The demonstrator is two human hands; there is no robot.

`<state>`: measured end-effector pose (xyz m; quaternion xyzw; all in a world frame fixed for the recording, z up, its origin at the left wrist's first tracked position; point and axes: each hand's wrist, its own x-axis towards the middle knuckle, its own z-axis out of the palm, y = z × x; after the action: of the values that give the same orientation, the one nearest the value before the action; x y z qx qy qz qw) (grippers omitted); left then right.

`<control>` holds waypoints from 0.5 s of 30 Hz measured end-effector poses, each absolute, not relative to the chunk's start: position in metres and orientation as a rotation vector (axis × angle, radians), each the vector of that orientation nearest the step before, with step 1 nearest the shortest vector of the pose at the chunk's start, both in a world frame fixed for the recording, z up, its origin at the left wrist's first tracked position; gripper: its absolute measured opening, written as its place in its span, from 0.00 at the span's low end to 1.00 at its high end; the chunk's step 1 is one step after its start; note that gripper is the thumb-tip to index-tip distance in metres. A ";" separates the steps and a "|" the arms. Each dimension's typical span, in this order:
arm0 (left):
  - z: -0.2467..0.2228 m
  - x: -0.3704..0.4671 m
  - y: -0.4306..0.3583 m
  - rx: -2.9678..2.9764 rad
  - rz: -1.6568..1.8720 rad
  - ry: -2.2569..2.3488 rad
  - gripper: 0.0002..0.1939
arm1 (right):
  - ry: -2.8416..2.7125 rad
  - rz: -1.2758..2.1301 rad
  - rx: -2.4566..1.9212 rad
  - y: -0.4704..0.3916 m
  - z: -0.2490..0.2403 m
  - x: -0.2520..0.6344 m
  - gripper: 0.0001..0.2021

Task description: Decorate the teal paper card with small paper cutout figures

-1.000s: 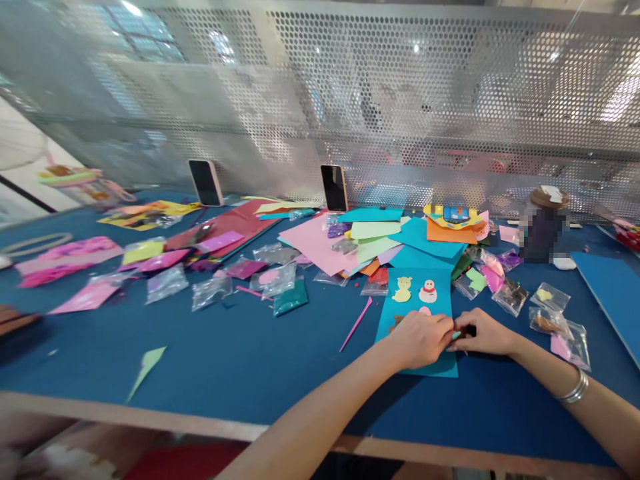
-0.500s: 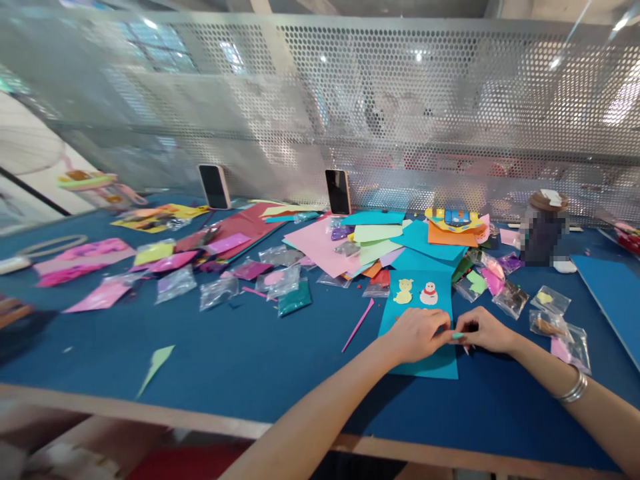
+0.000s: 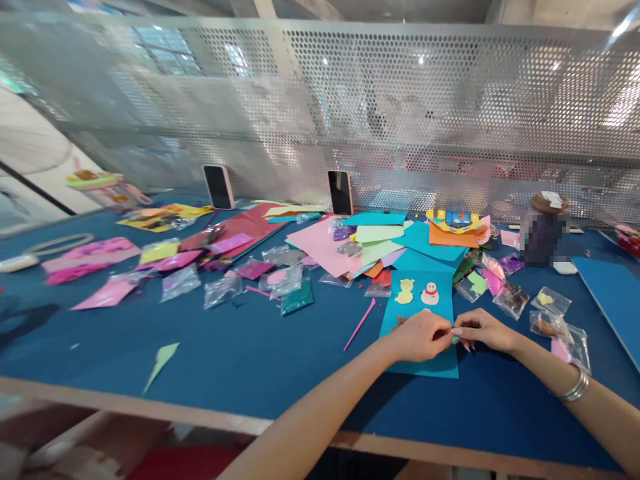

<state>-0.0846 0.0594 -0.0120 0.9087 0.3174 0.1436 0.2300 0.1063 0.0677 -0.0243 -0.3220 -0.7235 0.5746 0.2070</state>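
Head view: left hand (image 3: 420,335) and right hand (image 3: 485,330) meet, right up close!
Fingers (image 3: 442,326): curled in tight; what they grip, can't tell.
Blue card (image 3: 425,369): flat on the tabletop (image 3: 225,363), partly beneath the left hand, yellow bear (image 3: 405,292) beside snowman (image 3: 429,294).

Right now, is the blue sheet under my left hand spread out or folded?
Spread out, as far as shows: the blue sheet lies face up, snowman visible near its top. The left hand hides part of it.

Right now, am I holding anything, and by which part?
Cannot tell: left hand and right hand meet at the fingertips, where a mint-green spot could be a nail or a pinched piece.
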 end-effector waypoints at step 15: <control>-0.017 -0.082 0.063 2.396 0.489 0.984 0.17 | -2.003 0.966 -1.111 0.048 -0.033 0.092 0.19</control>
<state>-0.0821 0.0631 -0.0167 0.8801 0.3616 0.1795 0.2499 0.0924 0.0480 -0.0334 -0.4230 -0.7628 0.3678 0.3223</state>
